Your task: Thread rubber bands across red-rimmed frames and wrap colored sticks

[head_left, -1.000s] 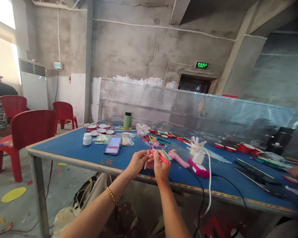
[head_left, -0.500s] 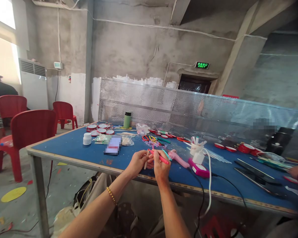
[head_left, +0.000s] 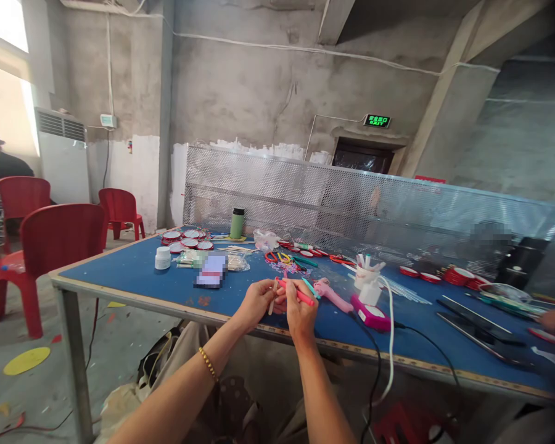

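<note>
My left hand (head_left: 255, 302) is closed in a pinch on a thin pale wooden stick (head_left: 272, 298) held upright over the front edge of the blue table (head_left: 134, 271). Touching it on the right, my right hand (head_left: 300, 311) grips a red pen-like tool (head_left: 300, 295) that points left toward the stick's top. A bead bracelet is on my left wrist. Just beyond my hands lie a pink glue gun (head_left: 329, 292) and a pink box (head_left: 370, 315) with a black cable.
Farther back on the table are a white jar (head_left: 162, 258), a green bottle (head_left: 236, 223), red round lids (head_left: 187, 240), scissors (head_left: 277, 257) and a white cup of sticks (head_left: 366, 276). Red chairs (head_left: 50, 246) stand left. Another person's hand (head_left: 552, 319) rests at the right edge. A perforated metal screen (head_left: 333, 203) backs the table.
My hands have stayed almost still on the stick and red tool. A person at the far left has shifted beside the chairs.
</note>
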The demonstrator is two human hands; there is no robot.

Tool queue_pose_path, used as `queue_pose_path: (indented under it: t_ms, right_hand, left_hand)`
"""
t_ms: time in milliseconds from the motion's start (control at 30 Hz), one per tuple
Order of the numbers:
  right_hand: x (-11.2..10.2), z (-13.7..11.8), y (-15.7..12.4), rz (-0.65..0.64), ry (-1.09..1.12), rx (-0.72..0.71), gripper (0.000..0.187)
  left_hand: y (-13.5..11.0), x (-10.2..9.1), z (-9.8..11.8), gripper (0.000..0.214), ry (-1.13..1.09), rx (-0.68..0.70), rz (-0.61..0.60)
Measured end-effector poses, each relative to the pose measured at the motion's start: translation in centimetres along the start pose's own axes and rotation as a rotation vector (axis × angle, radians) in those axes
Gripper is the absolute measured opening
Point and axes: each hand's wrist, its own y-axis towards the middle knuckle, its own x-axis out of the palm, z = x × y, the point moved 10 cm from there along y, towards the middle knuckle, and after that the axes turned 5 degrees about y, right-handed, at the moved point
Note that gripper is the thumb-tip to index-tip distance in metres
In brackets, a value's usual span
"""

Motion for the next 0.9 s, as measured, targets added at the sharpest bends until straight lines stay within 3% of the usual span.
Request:
queue_pose_path:
  t_ms: [900]
  right_hand:
    - [-0.07,0.06,0.07,0.004,0.002,-0.024,0.025]
  left_hand:
    - [0.05,-0.09,-0.21,0.040,0.009,0.004,0.000]
